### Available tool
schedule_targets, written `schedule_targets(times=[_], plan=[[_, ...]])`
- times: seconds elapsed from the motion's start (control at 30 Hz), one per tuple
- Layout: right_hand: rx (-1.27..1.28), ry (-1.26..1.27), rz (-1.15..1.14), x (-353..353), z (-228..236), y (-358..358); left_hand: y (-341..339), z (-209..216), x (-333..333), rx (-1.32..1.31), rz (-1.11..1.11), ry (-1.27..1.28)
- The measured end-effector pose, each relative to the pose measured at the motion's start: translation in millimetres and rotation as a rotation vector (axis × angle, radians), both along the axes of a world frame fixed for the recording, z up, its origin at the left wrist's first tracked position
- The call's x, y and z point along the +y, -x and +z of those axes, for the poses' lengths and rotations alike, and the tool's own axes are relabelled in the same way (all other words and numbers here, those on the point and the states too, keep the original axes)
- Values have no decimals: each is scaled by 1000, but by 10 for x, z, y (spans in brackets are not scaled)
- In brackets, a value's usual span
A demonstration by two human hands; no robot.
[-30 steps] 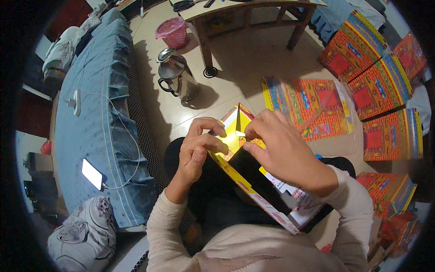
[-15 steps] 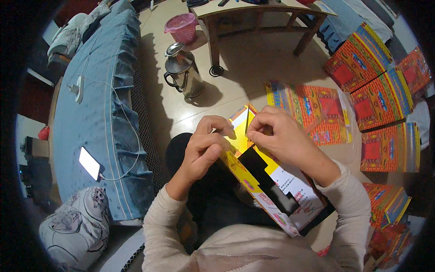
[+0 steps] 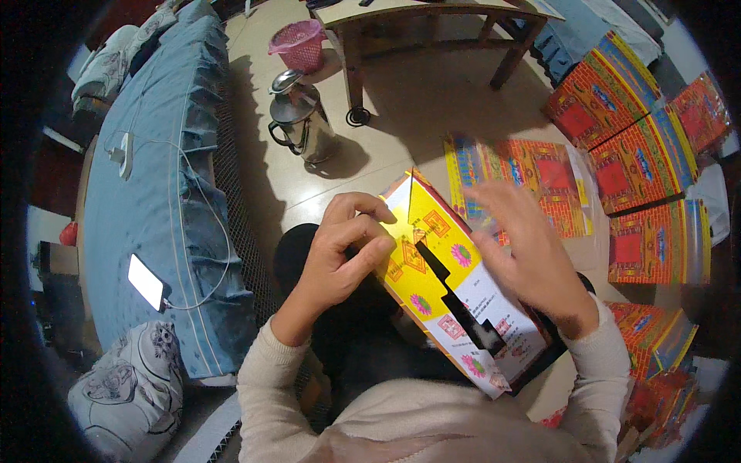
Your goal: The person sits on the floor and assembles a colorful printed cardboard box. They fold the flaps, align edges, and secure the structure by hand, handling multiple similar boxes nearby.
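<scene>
A folded cardboard box [image 3: 455, 266], yellow and white with pink flowers and red printed squares, rests slanting over my lap. A stepped dark gap runs along its upper face. My left hand [image 3: 340, 251] is closed at the box's upper left edge, thumb and bent fingers gripping it. Beside the right edge, my right hand [image 3: 525, 255] is blurred by motion, its thumb and fingers apart with nothing visible between them. A thin dark strip [image 3: 411, 197] stands up at the box's far end.
Red and yellow brick-patterned printed sheets [image 3: 532, 181] lie on the floor, with several more pieces [image 3: 656, 239] to the right. A metal thermos jug [image 3: 305, 127], a pink basket [image 3: 299, 48] and a wooden table [image 3: 432, 23] stand ahead. A lit phone [image 3: 145, 282] lies on the blue-covered seat [image 3: 162, 201].
My right hand has let go at the far end of the box and moved right. The gap in the upper face has narrowed as its two panels came closer together.
</scene>
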State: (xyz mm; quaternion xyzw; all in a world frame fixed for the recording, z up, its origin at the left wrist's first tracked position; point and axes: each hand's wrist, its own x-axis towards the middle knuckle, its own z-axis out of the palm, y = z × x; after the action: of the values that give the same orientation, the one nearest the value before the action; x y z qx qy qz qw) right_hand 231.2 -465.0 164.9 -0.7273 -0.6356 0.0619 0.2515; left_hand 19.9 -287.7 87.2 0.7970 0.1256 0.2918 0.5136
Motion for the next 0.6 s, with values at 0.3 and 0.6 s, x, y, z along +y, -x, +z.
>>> schedule_targets(times=[0.3,0.6], plan=[[165,187,193,-397,97,299,-80,222,-116,175,66,-225],[24,284,194,-503,-24,301,-67,179,-149,236,26,-421]])
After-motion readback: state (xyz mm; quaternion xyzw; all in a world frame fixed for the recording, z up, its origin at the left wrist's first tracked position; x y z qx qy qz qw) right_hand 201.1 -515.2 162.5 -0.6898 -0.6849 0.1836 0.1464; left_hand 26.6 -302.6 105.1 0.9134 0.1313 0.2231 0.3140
